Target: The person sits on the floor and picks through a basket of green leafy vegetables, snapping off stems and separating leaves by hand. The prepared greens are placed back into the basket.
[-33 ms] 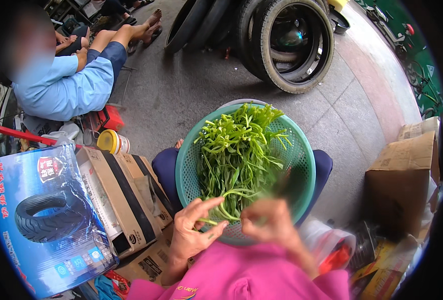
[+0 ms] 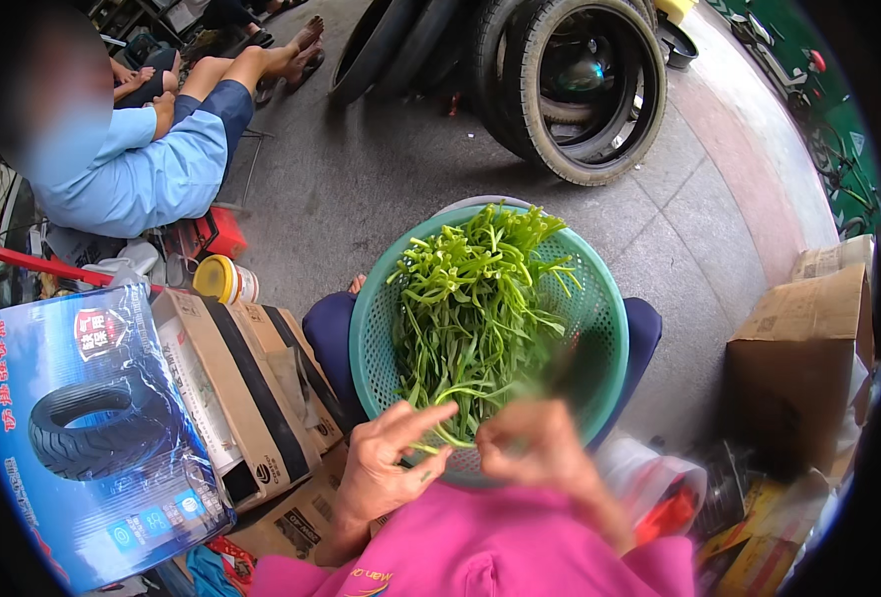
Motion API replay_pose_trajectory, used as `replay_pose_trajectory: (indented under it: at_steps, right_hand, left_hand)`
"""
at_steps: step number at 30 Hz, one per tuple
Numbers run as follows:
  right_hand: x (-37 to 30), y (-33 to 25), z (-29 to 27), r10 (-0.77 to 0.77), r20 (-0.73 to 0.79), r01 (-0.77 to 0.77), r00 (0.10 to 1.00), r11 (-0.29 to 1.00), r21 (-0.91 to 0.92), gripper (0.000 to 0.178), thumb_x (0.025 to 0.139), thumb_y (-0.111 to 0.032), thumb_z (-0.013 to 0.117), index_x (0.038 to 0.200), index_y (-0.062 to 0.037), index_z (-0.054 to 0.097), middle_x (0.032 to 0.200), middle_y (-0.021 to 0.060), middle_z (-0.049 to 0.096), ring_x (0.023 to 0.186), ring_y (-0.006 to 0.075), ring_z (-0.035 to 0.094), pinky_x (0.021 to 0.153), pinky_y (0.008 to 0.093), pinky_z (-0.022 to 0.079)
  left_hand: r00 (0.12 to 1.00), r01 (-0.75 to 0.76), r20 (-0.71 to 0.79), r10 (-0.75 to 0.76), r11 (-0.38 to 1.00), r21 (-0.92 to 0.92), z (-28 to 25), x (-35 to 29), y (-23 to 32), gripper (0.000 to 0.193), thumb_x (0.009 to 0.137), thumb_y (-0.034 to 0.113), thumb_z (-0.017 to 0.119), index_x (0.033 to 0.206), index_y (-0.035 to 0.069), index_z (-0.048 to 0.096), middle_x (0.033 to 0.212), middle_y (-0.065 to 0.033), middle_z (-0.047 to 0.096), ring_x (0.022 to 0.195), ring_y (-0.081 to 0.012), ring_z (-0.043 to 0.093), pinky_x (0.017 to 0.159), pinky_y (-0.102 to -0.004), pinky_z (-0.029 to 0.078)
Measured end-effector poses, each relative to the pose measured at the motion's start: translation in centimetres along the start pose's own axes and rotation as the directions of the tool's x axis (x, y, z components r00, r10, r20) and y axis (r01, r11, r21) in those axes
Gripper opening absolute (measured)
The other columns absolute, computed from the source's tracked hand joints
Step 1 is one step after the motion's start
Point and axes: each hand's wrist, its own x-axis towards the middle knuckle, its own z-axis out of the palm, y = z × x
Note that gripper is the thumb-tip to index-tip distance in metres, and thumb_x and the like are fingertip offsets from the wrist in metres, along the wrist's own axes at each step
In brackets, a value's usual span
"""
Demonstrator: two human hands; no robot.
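The greens (image 2: 480, 318) are carried by a green, perforated basket (image 2: 599, 308); they are heaped from its centre towards nine and twelve o'clock, with the stem ends turned to twelve. By the grey floor (image 2: 291, 199), divided into slabs towards two o'clock, upright tyres (image 2: 578, 173) are borne at twelve to one o'clock. What supports the carton (image 2: 793, 328) at three o'clock cannot be told.
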Motion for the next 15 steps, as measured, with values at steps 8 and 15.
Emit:
replay_pose_trajectory:
  at_steps: [8,15]
  right_hand:
    - [0.6,-1.2,-0.5,-0.075,0.193,0.105,0.978,0.982,-0.154,0.014,0.063,-0.004,0.072,0.077,-0.0025,0.071,0.068,0.0076,0.066,0.068,0.0248,0.062,0.067,0.0362,0.051]
    - [0.9,1.5,0.6,-0.304,-0.341,0.182,0.89,0.92,-0.346,0.011,0.061,-0.001,0.069,0.072,-0.0044,0.068,0.07,0.0047,0.064,0.071,0.0219,0.061,0.069,0.0346,0.048]
  left_hand:
    - [0.982,-0.158,0.134,0.132,0.966,0.205,0.2,-0.6,-0.7,0.028,0.063,-0.002,0.08,0.09,0.005,0.077,0.067,-0.0055,0.05,0.057,-0.0176,0.056,0.051,-0.0313,0.045]
    - [0.989,-0.049,0.144,0.034,0.994,0.1,1.2,-0.4,-0.7,0.015,0.073,0.003,0.081,0.088,0.004,0.077,0.081,-0.0045,0.054,0.064,-0.0137,0.057,0.055,-0.0275,0.047]
